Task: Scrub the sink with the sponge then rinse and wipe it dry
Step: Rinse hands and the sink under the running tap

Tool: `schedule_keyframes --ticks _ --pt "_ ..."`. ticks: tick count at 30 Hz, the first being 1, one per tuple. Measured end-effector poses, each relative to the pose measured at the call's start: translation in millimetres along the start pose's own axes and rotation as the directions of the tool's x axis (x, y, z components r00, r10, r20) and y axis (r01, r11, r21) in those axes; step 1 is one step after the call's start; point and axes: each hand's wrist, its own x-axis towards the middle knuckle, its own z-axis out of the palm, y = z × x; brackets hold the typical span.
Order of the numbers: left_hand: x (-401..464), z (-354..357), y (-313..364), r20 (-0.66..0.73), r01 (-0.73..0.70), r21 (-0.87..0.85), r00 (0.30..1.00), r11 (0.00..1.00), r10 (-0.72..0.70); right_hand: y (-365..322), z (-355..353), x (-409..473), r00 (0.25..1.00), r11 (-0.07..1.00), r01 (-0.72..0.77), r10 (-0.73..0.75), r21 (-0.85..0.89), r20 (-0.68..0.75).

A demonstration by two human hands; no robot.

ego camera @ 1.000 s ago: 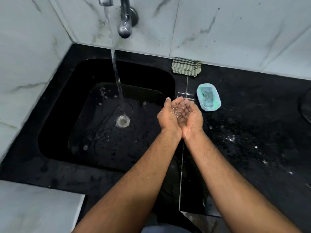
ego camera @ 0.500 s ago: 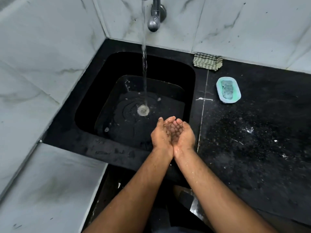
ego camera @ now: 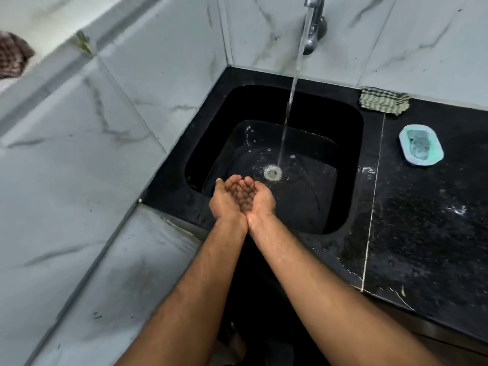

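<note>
Head view: cupping left hand [ego camera: 227, 200] and right hand [ego camera: 260, 199] together, holding nothing, above black sink [ego camera: 351, 143]; sliding under tap stream [ego camera: 289, 101] (sponge [ego camera: 418, 145] lying in dish [ego camera: 404, 136]) and sealing fingers.

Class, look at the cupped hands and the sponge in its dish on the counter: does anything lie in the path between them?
Nothing visible does. The left hand and right hand are cupped together over the sink. The sponge lies in the dish on the counter to the right; only bare, wet counter lies between.
</note>
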Motion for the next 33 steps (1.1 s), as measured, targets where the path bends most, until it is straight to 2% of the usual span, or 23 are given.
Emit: schedule_keyframes --ticks 6,12,20,33 --pt "-3.4 15.9 6.7 0.054 -0.052 -0.011 0.997 0.999 0.053 -14.9 11.2 0.8 0.998 0.999 -0.007 0.009 -0.034 0.057" --pt "-10.7 70.2 -21.6 0.119 -0.027 0.007 0.993 1.0 0.026 -77.4 8.1 12.5 0.998 0.998 0.044 -0.041 -0.047 0.057" --pt "-9.1 148.1 -35.9 0.214 -0.021 -0.034 0.976 0.999 0.028 -154.4 24.1 37.2 0.985 0.994 0.106 -0.11 0.032 0.132" --pt "59.2 206.7 -17.1 0.278 0.076 -0.042 0.959 0.996 -0.061 -182.0 72.1 102.4 0.978 0.979 0.188 -0.194 0.084 0.072"
